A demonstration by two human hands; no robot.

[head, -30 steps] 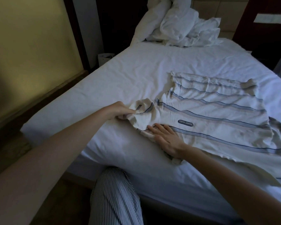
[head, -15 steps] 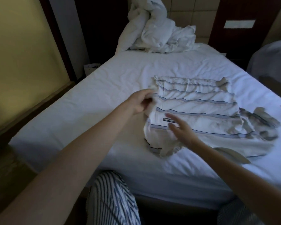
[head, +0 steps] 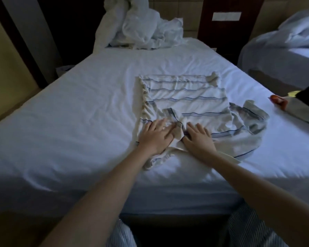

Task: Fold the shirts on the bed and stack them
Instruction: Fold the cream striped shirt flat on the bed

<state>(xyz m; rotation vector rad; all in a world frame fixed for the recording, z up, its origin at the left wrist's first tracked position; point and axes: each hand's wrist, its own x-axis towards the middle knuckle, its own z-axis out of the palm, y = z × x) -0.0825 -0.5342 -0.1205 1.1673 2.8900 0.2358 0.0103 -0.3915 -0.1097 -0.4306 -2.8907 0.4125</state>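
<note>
The cream cotton shirt with thin blue stripes (head: 185,97) lies partly folded in the centre of the frame, on the white-sheeted bed (head: 75,125). Its near edge is bunched under both palms. The left hand (head: 155,138) and the right hand (head: 198,139) rest side by side on that edge, fingers straight and slightly spread, pressing flat and grasping nothing. A rumpled sleeve trails off toward the right. A crumpled white duvet (head: 141,27) is heaped at the top centre, and a dark and grey bundle of clothing (head: 300,106) sits at the right edge
</note>
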